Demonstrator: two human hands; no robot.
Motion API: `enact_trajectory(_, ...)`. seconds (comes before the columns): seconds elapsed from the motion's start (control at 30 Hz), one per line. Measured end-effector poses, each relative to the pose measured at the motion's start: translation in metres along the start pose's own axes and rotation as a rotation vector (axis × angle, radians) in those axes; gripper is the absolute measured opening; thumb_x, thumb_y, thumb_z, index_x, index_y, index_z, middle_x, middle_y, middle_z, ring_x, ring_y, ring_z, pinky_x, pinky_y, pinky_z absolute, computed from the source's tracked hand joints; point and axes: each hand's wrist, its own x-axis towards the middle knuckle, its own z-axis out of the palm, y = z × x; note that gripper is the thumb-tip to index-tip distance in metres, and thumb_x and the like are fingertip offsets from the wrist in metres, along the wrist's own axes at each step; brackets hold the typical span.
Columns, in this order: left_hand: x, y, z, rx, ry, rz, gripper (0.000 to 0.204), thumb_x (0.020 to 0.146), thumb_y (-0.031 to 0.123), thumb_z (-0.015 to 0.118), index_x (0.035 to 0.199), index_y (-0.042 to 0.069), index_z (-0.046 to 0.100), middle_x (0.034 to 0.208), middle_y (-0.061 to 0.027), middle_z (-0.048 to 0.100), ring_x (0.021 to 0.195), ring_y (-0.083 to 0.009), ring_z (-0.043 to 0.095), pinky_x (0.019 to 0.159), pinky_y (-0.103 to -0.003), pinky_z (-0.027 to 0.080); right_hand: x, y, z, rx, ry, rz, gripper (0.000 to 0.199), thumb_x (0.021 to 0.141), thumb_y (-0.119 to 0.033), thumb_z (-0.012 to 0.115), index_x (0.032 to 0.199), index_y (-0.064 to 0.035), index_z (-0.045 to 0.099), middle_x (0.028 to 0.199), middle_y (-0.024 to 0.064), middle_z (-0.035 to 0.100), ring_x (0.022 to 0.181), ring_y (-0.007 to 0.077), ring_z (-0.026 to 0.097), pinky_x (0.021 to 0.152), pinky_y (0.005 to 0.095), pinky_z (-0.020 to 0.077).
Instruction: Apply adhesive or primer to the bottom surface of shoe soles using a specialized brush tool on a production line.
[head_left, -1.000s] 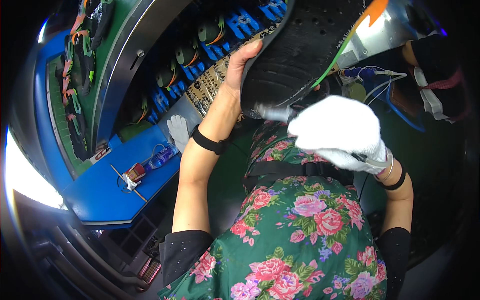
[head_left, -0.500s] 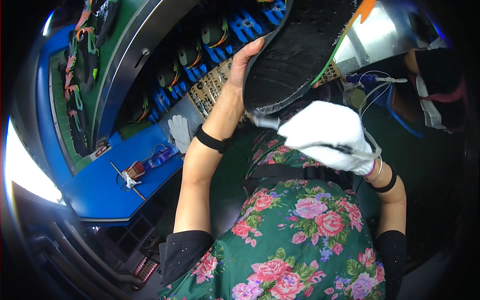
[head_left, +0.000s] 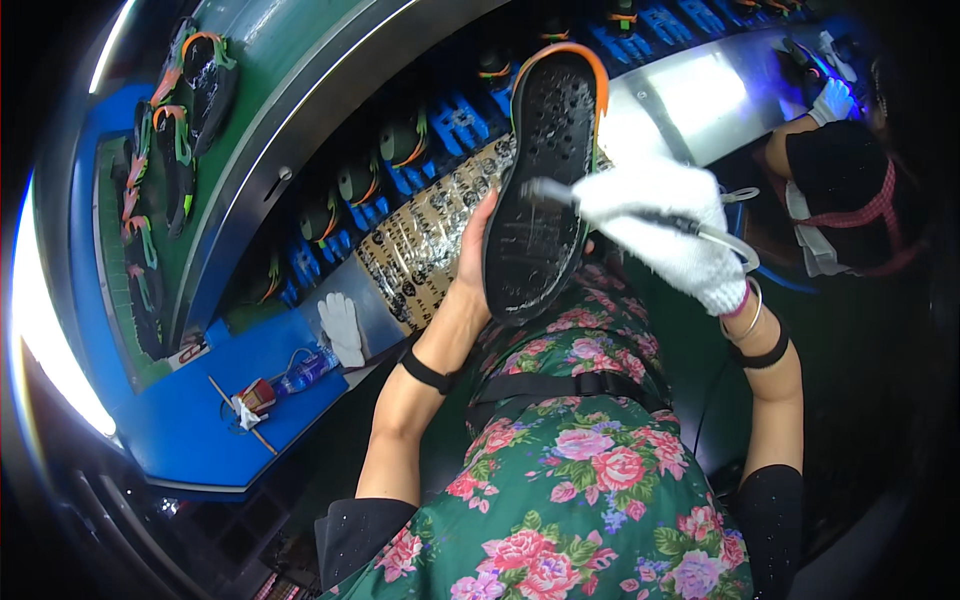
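The sole (head_left: 530, 255), just right of the left hand (head_left: 474, 260) clasping its edge, has come wholly into view; the brush (head_left: 553, 190), pinched by the right hand (head_left: 660, 215) and jutting left of it, has left the near rim for mid-sole; the work, seemingly, now reaches the middle.

Lighting is uneven: a white light strip (head_left: 50, 340) blows out at the left edge, and hard glare washes over the metal worktop (head_left: 690, 95) at upper right. Clear packing tape (head_left: 430, 250) shows broken highlights; a blue-violet glow tints the co-worker's glove (head_left: 832, 100). The gloved right hand (head_left: 655, 215) is nearly overexposed and soft, its brush (head_left: 548, 190) blurred. The black shoe sole (head_left: 535, 235) is reasonably sharp with faint sheen. The floor sinks into shadow, fisheye distortion bows straight edges, and the corners fall to black.
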Motion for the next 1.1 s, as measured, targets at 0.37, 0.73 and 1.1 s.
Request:
enact_trajectory(0.37,-0.011,0.009,0.014,-0.135,0.042,0.103,0.085,0.102,0.066,0.046,0.162,0.007,0.034,0.153,-0.0308,0.048,0.129,-0.0537,0.058,0.107,-0.06,0.053,-0.023,-0.038,0.045,-0.081,-0.174,-0.286,0.027,0.084,-0.005,0.075,0.111,-0.0089,0.078,0.111,0.0112,0.078,0.102,0.0297,0.075,0.09,0.0411,0.0589)
enact_trajectory(0.73,-0.051,0.074,0.086,0.319,-0.422,0.332,0.132,0.072,0.079,0.078,0.164,0.005,0.019,0.161,-0.0341,0.028,0.117,-0.056,0.062,0.078,-0.058,0.067,-0.063,-0.025,0.012,0.904,0.395,0.295,0.02,0.077,0.012,0.07,0.093,-0.0001,0.067,0.092,0.0181,0.07,0.089,0.0306,0.068,0.07,0.0347,0.0609)
enact_trajectory(1.1,0.013,0.24,0.123,-0.237,-0.279,0.843,0.115,0.097,0.08,0.037,0.164,-0.003,-0.006,0.171,-0.0291,0.008,0.158,-0.0487,0.012,0.129,-0.061,0.02,-0.083,0.048,0.071,0.838,0.422,0.488,0.026,0.084,0.007,0.071,0.109,0.0073,0.077,0.102,0.0182,0.079,0.082,0.0194,0.074,0.077,0.0293,0.06)
